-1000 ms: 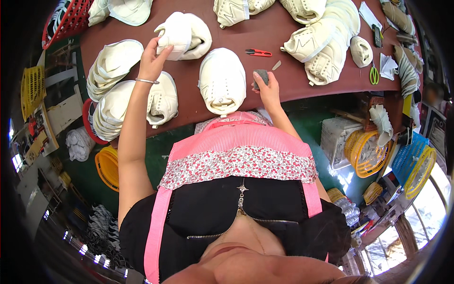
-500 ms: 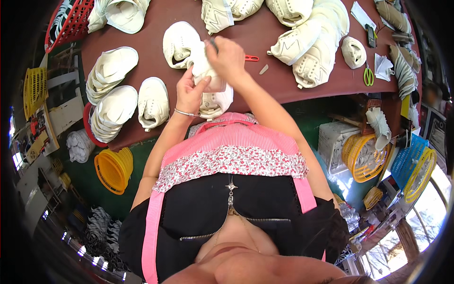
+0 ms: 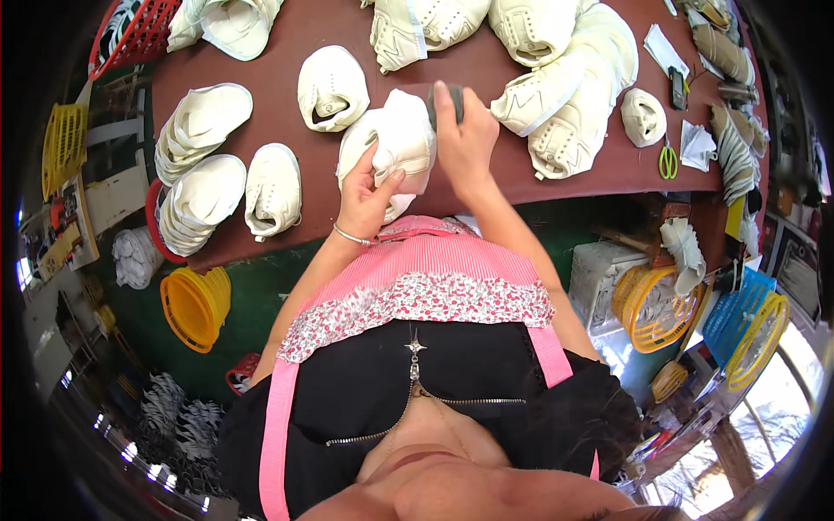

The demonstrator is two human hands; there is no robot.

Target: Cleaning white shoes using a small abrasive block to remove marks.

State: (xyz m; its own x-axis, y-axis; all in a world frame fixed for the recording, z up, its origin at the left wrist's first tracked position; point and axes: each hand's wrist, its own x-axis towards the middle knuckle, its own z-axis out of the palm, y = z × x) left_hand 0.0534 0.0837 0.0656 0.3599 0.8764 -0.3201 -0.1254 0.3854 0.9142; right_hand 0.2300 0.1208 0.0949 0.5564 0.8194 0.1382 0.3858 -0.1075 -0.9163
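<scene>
My left hand [image 3: 367, 193] grips a white shoe upper [image 3: 395, 143] from below, holding it just above the near edge of the dark red table [image 3: 486, 182]. My right hand [image 3: 465, 139] is closed around a small dark grey block [image 3: 445, 97] and presses it against the top right of that upper. Another white upper [image 3: 330, 87] lies on the table just beyond, to the left.
Several more white uppers lie about the table, stacked at the left [image 3: 201, 130] and piled at the right [image 3: 565, 95]. Green-handled scissors [image 3: 667, 161] lie at the right. A red basket [image 3: 130, 39] stands far left. Yellow baskets [image 3: 195, 304] [image 3: 651, 304] and a blue basket [image 3: 738, 326] sit below.
My left hand brought a white upper from the far left to the near edge. My right hand picked up the dark block and now presses it on the upper.
</scene>
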